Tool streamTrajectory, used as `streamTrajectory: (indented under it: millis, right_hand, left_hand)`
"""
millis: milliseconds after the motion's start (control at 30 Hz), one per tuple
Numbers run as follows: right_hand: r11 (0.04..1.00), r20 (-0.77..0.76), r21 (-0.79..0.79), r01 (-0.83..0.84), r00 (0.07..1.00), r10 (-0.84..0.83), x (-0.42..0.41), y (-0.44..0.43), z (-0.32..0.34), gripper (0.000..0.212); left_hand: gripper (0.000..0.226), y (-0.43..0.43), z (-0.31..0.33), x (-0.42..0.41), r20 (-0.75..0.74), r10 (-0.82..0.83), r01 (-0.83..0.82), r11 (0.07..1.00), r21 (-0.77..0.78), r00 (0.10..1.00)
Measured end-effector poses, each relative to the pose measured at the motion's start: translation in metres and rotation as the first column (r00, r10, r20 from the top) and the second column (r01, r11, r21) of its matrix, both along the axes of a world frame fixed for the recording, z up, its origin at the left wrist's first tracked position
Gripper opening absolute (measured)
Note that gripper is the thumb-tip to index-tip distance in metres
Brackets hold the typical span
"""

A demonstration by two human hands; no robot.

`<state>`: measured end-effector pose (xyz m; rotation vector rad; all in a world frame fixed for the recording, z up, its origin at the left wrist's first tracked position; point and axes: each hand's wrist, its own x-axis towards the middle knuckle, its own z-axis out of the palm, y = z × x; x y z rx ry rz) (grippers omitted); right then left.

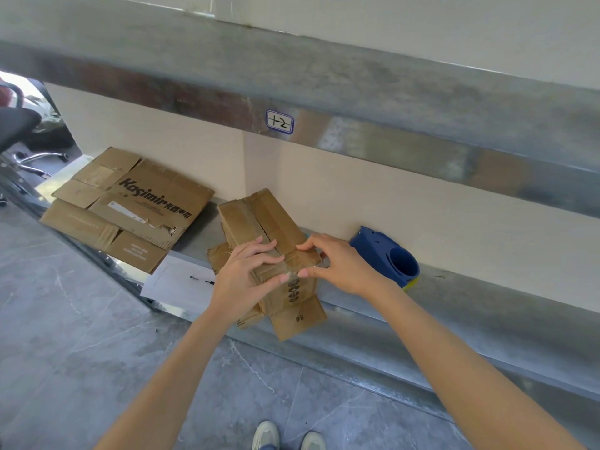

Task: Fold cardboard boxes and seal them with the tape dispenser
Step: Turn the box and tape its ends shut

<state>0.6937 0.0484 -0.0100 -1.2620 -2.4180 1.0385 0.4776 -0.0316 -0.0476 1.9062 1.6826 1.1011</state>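
Both hands are on the small box right now: the left hand lies across the top with fairly straight fingers, pressing the flaps down, thumb against the near edge, while the right hand has thumb and forefinger pinched over that same near edge, where a bit of clear tape glints. The box sits on the metal shelf, partly on top of some other flat cardboard, with its top seam running away from the person. So my read is we're in the sealing step, rubbing the tape end down over the edge, not folding anymore. How far the strip runs along the seam I honestly can't tell. The blue tape dispenser is parked on the shelf just right of the right hand, nobody holding it. Next up would probably be smoothing the tape flat and then starting on the flattened box off to the left, which needs opening up and its flaps folded in before the dispenser gets picked up.
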Motion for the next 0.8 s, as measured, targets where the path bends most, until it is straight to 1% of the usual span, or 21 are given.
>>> streamTrajectory:
  millis: [100,233,333,400,500,567,667,733,800]
  right_hand:
    - [0.999,0.019,0.051,-0.018,1.000,0.018,-0.001,-0.002,0.000,0.047]
    - [1.000,-0.001,0.024,-0.016,1.000,0.016,0.000,-0.003,0.001,0.053]
    - [0.997,0.027,0.083,-0.010,1.000,0.008,-0.004,-0.005,0.002,0.049]
    - [0.996,0.035,0.087,-0.006,0.999,0.003,-0.005,-0.007,0.003,0.047]
    - [0.996,0.038,0.091,-0.008,0.999,0.005,-0.004,-0.010,0.004,0.048]
    - [0.996,0.029,0.085,-0.005,1.000,0.003,-0.003,-0.013,0.005,0.052]
    - [0.996,-0.011,0.086,0.027,1.000,-0.026,-0.005,-0.015,0.002,0.055]
    - [0.994,-0.048,0.091,0.063,0.997,-0.059,-0.007,-0.016,0.000,0.049]
    - [0.994,-0.102,0.067,0.091,0.991,-0.084,-0.006,-0.014,0.000,0.045]
  left_hand:
    - [0.044,0.000,0.001,-0.001,0.004,-0.010,0.010,1.000,-0.012,1.000]
    - [0.050,-0.001,0.003,-0.005,-0.050,-0.047,0.045,0.998,-0.031,0.998]
    - [0.043,-0.001,0.003,-0.001,-0.048,0.010,-0.009,1.000,0.007,0.999]
    - [0.039,-0.002,0.000,0.004,-0.032,0.048,-0.047,0.999,0.026,0.998]
    - [0.039,-0.002,-0.003,0.006,-0.069,0.069,-0.066,0.997,0.050,0.995]
    - [0.042,-0.001,-0.004,0.002,-0.078,0.031,-0.028,0.999,0.041,0.996]
    - [0.056,-0.003,0.000,-0.006,-0.081,-0.069,0.068,0.998,-0.011,0.994]
    - [0.063,-0.006,0.009,-0.011,-0.030,-0.113,0.111,0.992,-0.063,0.993]
    - [0.065,-0.007,0.019,-0.019,0.058,-0.123,0.128,0.987,-0.096,0.991]
